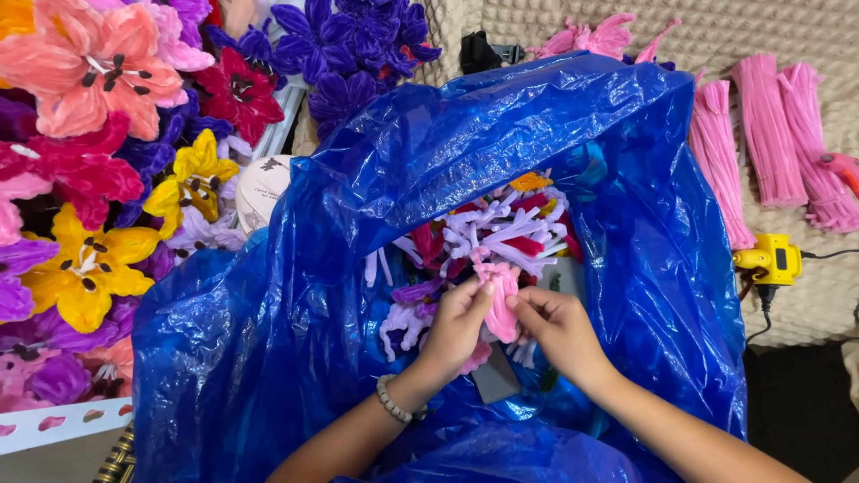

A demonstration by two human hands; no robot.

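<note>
Two-handed fingertip grip [499, 304] on pink chenille piece [501, 300], wrists converging.

glossy plastic bag [295, 295] — crinkled, fuzzy pink petal [501, 300]

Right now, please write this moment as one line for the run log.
left hand: holds pink fuzzy piece | right hand: pinches same piece | place: inside open blue plastic bag | nearby: pink stem bundles, yellow tool

At nine to eleven o'clock, pipe-cleaner lilies [98, 134] in pink, yellow, red and purple fill a white tray [54, 425]. At two o'clock, bundles of pink pipe cleaners [769, 134] lie on a beige knitted cloth [555, 22]. At three o'clock sits a yellow glue gun [774, 259].
</note>
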